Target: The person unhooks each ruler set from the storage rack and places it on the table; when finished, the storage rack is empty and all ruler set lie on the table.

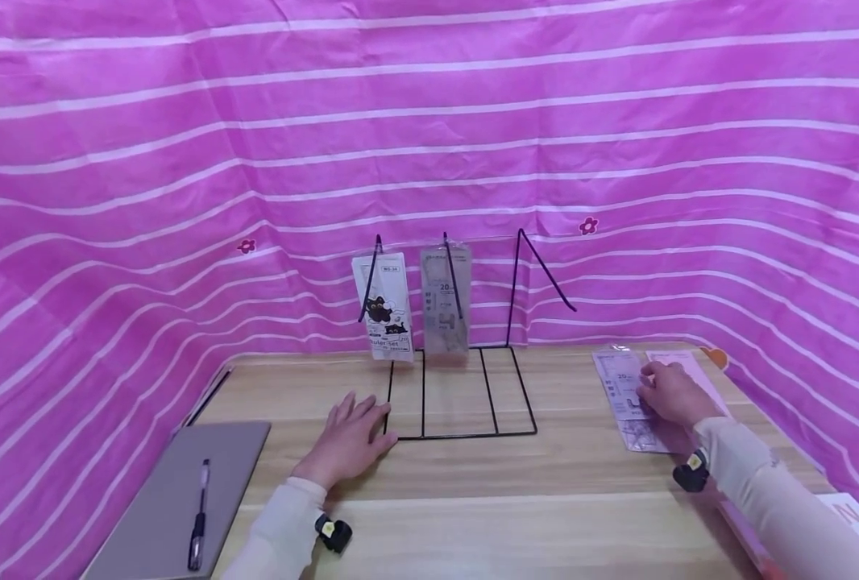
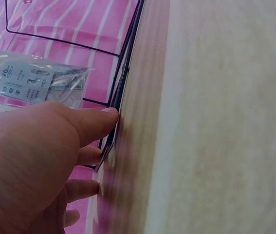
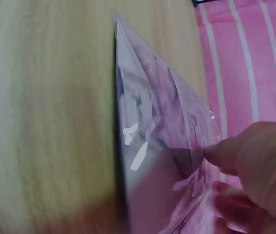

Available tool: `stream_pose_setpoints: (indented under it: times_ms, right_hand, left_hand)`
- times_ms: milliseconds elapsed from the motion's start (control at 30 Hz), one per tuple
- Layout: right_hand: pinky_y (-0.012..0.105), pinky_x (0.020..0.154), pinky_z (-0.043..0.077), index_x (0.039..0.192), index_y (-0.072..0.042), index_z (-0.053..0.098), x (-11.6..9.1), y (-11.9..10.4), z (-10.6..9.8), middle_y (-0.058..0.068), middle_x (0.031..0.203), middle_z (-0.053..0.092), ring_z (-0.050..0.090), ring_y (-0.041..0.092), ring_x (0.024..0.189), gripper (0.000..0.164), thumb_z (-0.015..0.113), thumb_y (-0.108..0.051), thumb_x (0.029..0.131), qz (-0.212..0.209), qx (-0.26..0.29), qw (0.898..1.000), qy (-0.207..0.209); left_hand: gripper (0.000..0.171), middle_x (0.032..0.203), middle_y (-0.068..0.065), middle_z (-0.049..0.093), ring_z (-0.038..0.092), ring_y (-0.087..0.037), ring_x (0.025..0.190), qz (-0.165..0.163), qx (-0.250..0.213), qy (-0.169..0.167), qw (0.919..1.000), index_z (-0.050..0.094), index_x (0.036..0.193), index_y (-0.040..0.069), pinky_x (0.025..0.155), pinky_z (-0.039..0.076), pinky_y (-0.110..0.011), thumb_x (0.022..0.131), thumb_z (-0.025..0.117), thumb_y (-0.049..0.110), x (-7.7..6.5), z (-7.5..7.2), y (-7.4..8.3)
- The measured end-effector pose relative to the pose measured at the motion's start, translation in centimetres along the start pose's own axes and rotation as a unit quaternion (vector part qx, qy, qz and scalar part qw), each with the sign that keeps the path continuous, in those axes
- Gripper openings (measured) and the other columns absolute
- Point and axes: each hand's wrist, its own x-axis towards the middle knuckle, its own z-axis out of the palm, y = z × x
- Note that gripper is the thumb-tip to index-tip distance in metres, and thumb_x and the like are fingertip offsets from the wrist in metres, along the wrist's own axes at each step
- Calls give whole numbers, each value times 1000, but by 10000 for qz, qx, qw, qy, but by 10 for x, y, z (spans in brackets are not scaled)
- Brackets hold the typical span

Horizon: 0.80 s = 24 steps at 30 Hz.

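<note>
A black wire display rack (image 1: 466, 437) stands on the table, its hooks rising at the back. My left hand (image 1: 348, 439) rests at the rack's front left corner with fingers spread, its thumb (image 2: 101, 119) touching the wire. On the left hook hangs a white ruler-set packet (image 1: 388, 290) with black cat drawings; a grey packet marked 20 (image 1: 440, 334) hangs on the middle one. Off to the right, my right hand (image 1: 676, 393) pinches the edge of a clear plastic ruler packet (image 1: 616, 379). Up close, its shiny film (image 3: 150, 112) creases near the thumb.
The right hook (image 1: 549, 270) of the rack bears nothing. Beneath the right hand lies a pink packet or sheet (image 1: 698, 374). A grey folder (image 1: 161, 475) with a pen (image 1: 198, 524) on it lies at the left. Pink striped cloth (image 1: 429, 121) encloses the wooden table.
</note>
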Motion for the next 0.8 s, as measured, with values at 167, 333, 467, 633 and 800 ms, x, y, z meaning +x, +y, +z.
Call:
stream_pose_setpoints:
  times_ms: [167,333,467,633,800]
  right_hand:
    - [64,80,54,140,5,52,-5,-18,8,38,130,44,56,51,107,51,62,-19,96,24,-153,9973,715]
    - [59,90,55,141,2,57,-16,-55,21,31,133,53,60,46,113,44,64,-14,101,-929,898,9823,1359]
    - [35,91,59,141,-4,59,-20,-97,33,23,132,62,66,38,113,39,65,-17,105,-1654,1850,9604,1268]
    - [40,102,56,142,-8,60,-7,-157,45,14,141,61,62,37,125,42,69,-16,102,-2050,2686,9378,797]
    - [62,107,51,141,-6,62,12,-203,54,13,157,50,53,37,140,44,73,-14,99,-2502,2853,9236,549]
  left_hand:
    - [59,167,-21,39,15,-51,160,-13,11,22,10000,53,154,13,129,9,-70,105,62,44,-1,-1,-1]
    - [60,168,-20,38,15,-51,160,45,9,19,10000,53,155,13,129,10,-70,105,61,45,1,1,1]
    - [60,168,-20,37,14,-49,161,43,22,-1,10000,52,156,14,130,10,-69,105,61,46,5,3,2]
    - [61,169,-19,36,14,-49,161,-9,99,-17,9999,51,156,15,130,10,-68,105,60,46,6,1,0]
    - [61,169,-19,36,13,-48,162,-18,64,-47,10000,51,156,14,130,9,-68,105,60,46,4,0,-1]
